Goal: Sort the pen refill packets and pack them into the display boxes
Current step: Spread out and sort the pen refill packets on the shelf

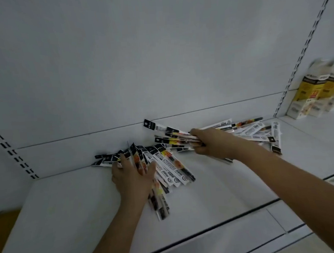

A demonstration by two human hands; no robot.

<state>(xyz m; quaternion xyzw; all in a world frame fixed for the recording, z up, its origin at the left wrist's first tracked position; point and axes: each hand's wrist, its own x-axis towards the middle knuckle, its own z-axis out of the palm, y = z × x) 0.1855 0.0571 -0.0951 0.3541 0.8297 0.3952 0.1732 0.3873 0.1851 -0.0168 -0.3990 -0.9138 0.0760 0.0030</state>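
Observation:
Long narrow pen refill packets, white with black tops and yellow-orange print, lie on a white shelf [215,193]. My left hand [132,179] grips a fanned bundle of refill packets [170,165] that spreads toward the back wall and down past my wrist. A smaller bunch of packets [170,135], pointing left, is held just above the shelf by my right hand [212,143]. Behind the right hand more loose packets [258,130] lie scattered. Yellow and white display boxes [320,91] stand upright at the far right, blurred.
The white back panel [138,59] rises right behind the packets. Slotted uprights run at the left [11,151] and right [302,53]. The shelf's front edge [207,229] has a dark strip. A brown surface [4,230] shows at the lower left.

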